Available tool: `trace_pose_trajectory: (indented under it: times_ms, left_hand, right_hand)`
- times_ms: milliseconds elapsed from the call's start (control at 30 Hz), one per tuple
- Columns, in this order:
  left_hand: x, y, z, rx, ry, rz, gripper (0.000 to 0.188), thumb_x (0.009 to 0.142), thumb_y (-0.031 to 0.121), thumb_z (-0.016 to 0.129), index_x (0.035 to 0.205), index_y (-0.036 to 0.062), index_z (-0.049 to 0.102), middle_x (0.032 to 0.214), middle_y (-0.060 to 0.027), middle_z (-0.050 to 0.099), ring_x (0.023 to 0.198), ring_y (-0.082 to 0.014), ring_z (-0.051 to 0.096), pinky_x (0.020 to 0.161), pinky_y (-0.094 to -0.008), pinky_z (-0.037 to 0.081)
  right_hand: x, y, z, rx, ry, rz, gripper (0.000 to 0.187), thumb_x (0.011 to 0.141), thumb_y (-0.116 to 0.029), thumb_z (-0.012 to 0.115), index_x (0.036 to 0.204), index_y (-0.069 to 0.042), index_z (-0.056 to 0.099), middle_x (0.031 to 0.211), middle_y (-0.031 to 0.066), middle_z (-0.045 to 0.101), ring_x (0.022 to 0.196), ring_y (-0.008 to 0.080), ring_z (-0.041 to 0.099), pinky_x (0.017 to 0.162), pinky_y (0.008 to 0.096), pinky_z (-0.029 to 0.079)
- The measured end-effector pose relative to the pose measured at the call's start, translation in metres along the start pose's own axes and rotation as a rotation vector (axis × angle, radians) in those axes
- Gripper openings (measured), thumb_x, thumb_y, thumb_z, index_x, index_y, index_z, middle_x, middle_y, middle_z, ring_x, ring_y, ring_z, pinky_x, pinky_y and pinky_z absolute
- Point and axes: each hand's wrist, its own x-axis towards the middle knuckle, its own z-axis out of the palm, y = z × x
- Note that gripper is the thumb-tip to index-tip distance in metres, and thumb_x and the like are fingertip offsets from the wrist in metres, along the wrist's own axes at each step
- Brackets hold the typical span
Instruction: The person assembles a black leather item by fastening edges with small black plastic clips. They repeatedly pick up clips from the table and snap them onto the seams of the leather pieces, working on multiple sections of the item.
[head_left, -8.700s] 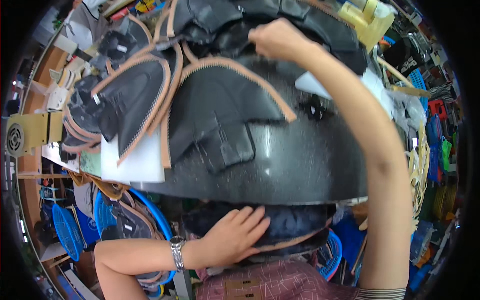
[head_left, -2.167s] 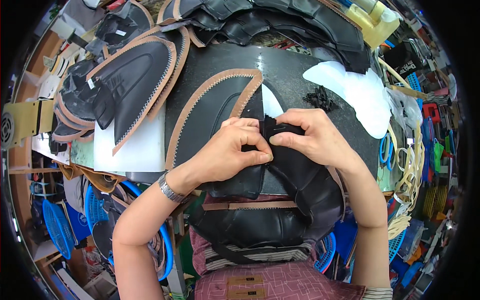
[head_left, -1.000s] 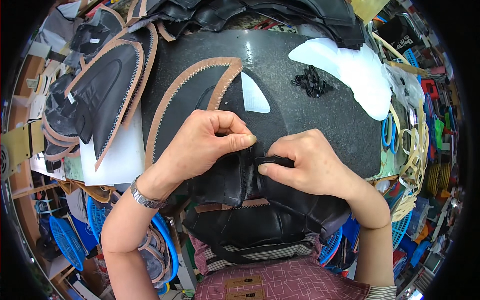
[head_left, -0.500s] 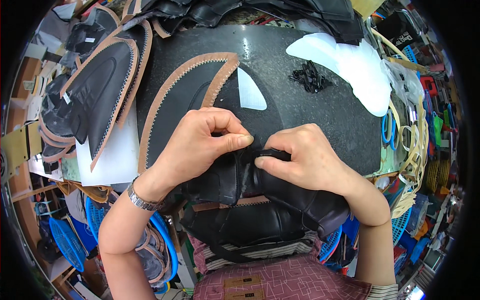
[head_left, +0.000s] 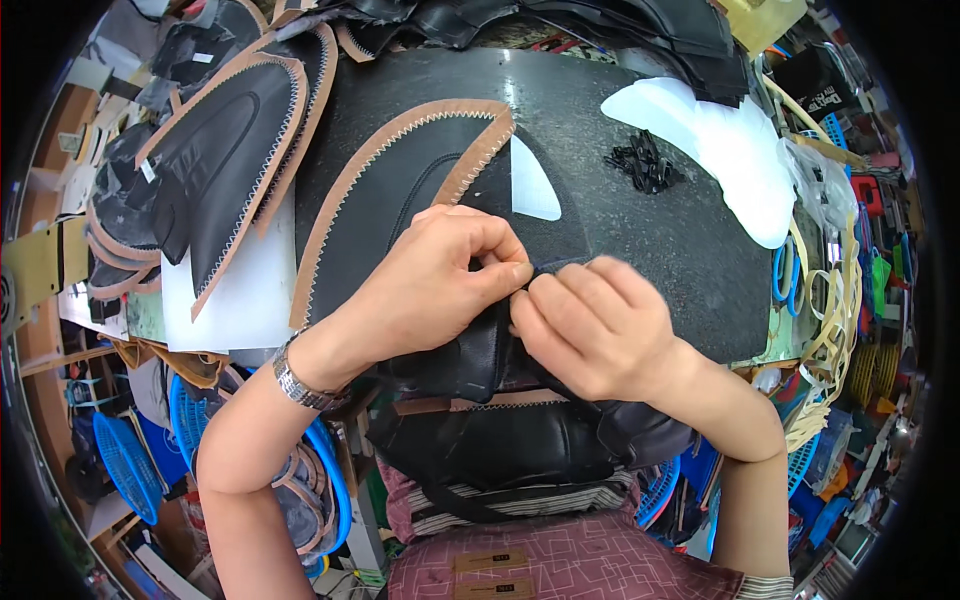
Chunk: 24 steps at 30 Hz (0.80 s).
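Observation:
A black leather shoe upper (head_left: 410, 165) with a brown zigzag-stitched border lies on the dark work board in front of me, its near part hanging over the front edge. My left hand (head_left: 455, 265) is closed, thumb and forefinger pinching the upper's black edge. Right beside it my right hand (head_left: 600, 330) is closed too, fingertips at the same edge; what exactly they pinch is mostly hidden. A white curved piece (head_left: 535, 185) sits beside the upper, just beyond my hands. More black leather (head_left: 490, 440) with a brown strip rests across my lap.
Several similar uppers (head_left: 230, 160) are stacked at the left on a white sheet (head_left: 230, 310). To the right are a pile of small black strips (head_left: 645, 163), white cut pieces (head_left: 735, 150) and blue-handled scissors (head_left: 785, 268). Stacked black leather (head_left: 640, 28) lines the far edge. Blue baskets (head_left: 130, 465) stand below.
My right hand has turned and curled closer to my left hand, covering the black edge it was gripping. The view has shifted slightly, so the board's things appear further right.

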Motion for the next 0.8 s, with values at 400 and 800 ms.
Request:
trace_pose_trajectory:
  times_ms: [400, 800]
  left_hand:
    - [-0.005, -0.009, 0.012, 0.047, 0.142, 0.112, 0.013, 0.081, 0.012, 0.062, 0.075, 0.0014, 0.057, 0.069, -0.0061, 0.054, 0.073, -0.0207, 0.052, 0.08, -0.0327, 0.038]
    - [-0.003, -0.013, 0.007, 0.034, 0.097, 0.184, 0.015, 0.081, 0.015, 0.064, 0.075, 0.001, 0.06, 0.07, -0.0077, 0.059, 0.073, -0.0223, 0.057, 0.08, -0.0337, 0.04]
  right_hand:
    - [-0.004, -0.006, -0.004, 0.073, -0.051, -0.173, 0.021, 0.065, -0.014, 0.059, 0.078, 0.002, 0.062, 0.072, 0.0068, 0.055, 0.064, 0.0162, 0.055, 0.055, 0.0248, 0.044]
    - [-0.004, -0.007, -0.006, -0.021, -0.066, -0.176, 0.024, 0.064, -0.015, 0.058, 0.082, 0.0, 0.062, 0.074, 0.0069, 0.056, 0.065, 0.0168, 0.057, 0.055, 0.0249, 0.044]
